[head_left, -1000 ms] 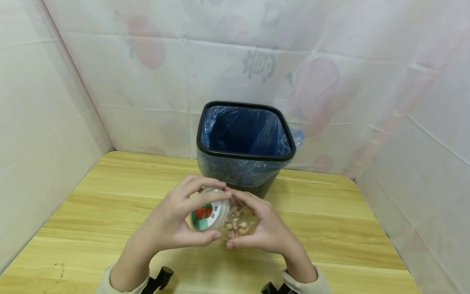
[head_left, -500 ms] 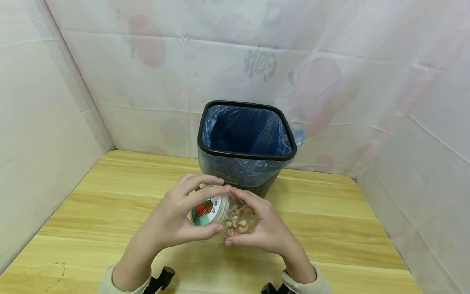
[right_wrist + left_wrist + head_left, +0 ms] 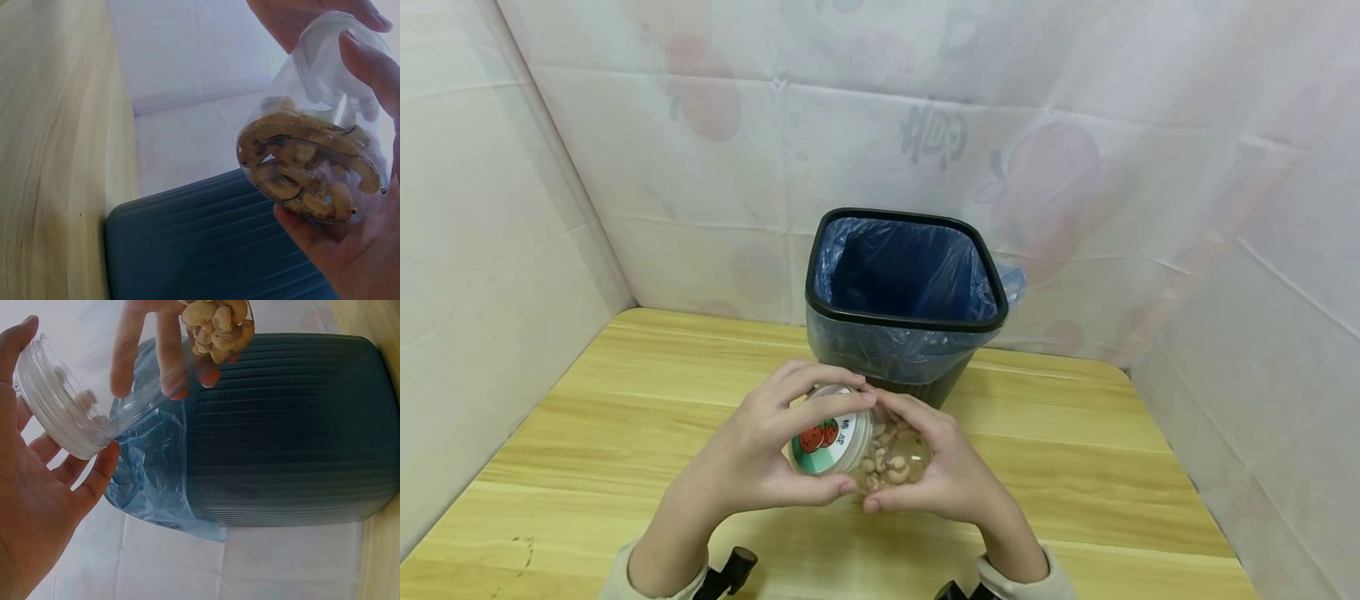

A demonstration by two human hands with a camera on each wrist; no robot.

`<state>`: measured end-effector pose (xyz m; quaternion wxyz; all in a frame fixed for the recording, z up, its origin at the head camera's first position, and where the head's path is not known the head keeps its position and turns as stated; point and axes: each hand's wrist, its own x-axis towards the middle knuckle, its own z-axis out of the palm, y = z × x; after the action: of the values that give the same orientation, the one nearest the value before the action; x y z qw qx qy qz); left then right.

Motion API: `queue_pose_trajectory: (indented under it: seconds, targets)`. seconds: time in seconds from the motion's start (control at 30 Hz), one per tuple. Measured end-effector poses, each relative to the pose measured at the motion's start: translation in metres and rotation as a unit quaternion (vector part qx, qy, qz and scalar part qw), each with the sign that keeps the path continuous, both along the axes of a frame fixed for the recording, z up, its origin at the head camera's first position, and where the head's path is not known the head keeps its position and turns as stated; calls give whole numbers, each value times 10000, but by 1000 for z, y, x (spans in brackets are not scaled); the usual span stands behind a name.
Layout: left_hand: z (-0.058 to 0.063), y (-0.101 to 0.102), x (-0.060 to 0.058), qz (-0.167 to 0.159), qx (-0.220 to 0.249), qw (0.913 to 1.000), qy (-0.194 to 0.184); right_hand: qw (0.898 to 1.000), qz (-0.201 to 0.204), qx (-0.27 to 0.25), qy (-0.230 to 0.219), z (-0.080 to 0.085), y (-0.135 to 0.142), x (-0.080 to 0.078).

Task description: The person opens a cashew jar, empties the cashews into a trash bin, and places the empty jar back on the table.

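A clear plastic jar [image 3: 919, 454] of cashews [image 3: 306, 165] is held tilted on its side, raised in front of the bin. Its lid [image 3: 826, 435] bears a label with red fruit on white and green, and it faces left. Around the lid's rim curl the fingers and thumb of my left hand [image 3: 767, 442]. My right hand [image 3: 947, 471] grips the jar's body from the other side. In the left wrist view the cashews lie in the jar's bottom end, and the lid [image 3: 59, 403] sits at its mouth; whether it is loosened cannot be told.
Just beyond the hands a dark ribbed bin [image 3: 907, 321] stands on the wood-grain table [image 3: 625, 400]. A translucent blue bag [image 3: 887, 346] lines it and folds over the rim. Pale fruit-printed cloth walls [image 3: 700, 167] close in the back and sides.
Both hands keep their hold on the jar and lid. They rise slightly, then dip back, with the lid turning only a little at most.
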<state>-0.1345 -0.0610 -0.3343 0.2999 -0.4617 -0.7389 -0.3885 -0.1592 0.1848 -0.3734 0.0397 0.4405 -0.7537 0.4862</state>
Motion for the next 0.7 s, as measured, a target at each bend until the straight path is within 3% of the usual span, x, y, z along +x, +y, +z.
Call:
queue_pose_trajectory:
  seconds: [0.4, 0.7]
  targets:
    - [2, 2, 0, 222, 158, 9996, 36, 9992, -261, -35, 293, 2, -4, 3]
    - [0, 0, 0, 54, -76, 9997, -211, 9995, 137, -280, -15, 1, 0, 0]
